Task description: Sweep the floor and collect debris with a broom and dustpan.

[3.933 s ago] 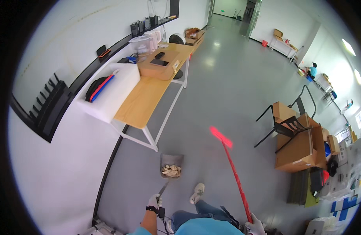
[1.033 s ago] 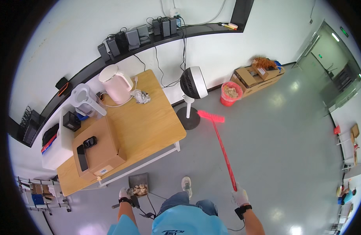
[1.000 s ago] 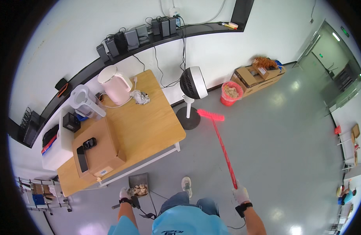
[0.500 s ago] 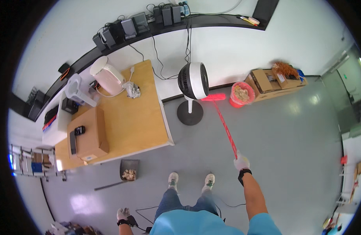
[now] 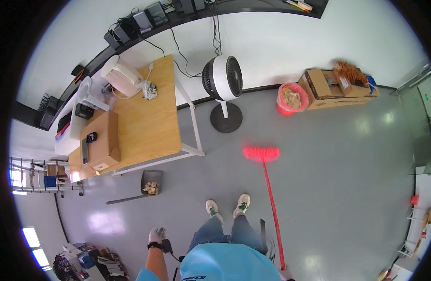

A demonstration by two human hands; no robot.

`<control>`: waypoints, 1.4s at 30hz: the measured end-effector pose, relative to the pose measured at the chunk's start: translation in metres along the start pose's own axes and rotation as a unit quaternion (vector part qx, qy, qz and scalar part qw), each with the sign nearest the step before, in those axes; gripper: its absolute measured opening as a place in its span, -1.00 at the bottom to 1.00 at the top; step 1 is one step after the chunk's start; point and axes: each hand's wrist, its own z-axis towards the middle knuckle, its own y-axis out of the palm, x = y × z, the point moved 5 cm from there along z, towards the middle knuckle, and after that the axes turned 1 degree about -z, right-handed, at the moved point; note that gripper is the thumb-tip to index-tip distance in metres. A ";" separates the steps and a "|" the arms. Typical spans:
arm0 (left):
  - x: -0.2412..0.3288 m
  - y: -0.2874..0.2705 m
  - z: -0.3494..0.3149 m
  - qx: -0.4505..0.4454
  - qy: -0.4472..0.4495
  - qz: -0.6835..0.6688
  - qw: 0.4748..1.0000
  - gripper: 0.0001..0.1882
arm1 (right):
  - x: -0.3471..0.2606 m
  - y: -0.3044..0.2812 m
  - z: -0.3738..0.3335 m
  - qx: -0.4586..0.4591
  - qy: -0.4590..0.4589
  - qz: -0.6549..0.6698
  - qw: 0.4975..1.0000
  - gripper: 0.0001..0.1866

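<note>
A red broom [image 5: 272, 206] stretches forward over the floor, its bristle head [image 5: 261, 153] smeared by motion. The end of its handle is in my right hand [image 5: 285, 274], which shows only as a sliver of pale glove at the lower edge. Down at my left side hangs my left hand [image 5: 157, 234], in a white glove, holding nothing, its fingers loosely apart. A black box on a cable hangs beside that wrist. A grey long-handled dustpan [image 5: 152, 181] with crumpled pale scraps in it lies on the floor left of my feet.
A wooden table [image 5: 147, 126] at the left bears a cardboard box [image 5: 103, 143] and a pink kettle-like appliance [image 5: 123, 77]. A white-and-black fan [image 5: 223, 78] stands beside it. By the far wall are a red lined bin [image 5: 286, 111] and an open carton [image 5: 339, 99].
The broom head has come back from beside the fan's base toward my feet. My right hand has drawn back to the lower edge. My view has shifted, and the left hand shows higher.
</note>
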 end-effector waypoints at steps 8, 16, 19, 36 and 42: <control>0.010 0.017 0.000 -0.102 -0.035 -0.002 0.994 -0.73 | 0.066 -0.031 -0.022 0.013 -0.039 -0.051 0.998 -0.64; -0.040 -0.110 -0.020 -0.008 -0.034 -0.074 0.997 -0.70 | -0.085 -0.105 0.032 0.066 -0.067 -0.102 0.990 -0.55; -0.058 -0.159 -0.027 -0.024 -0.075 -0.122 0.989 -0.72 | -0.107 -0.095 0.040 0.028 -0.049 -0.029 0.998 -0.51; -0.023 -0.108 0.030 -0.040 -0.031 -0.003 0.999 -0.64 | -0.133 -0.068 0.047 0.049 -0.005 0.069 0.996 -0.54; 0.022 -0.057 0.071 -0.060 0.006 0.043 0.997 -0.69 | -0.109 0.011 -0.044 -0.013 0.108 0.172 0.979 -0.50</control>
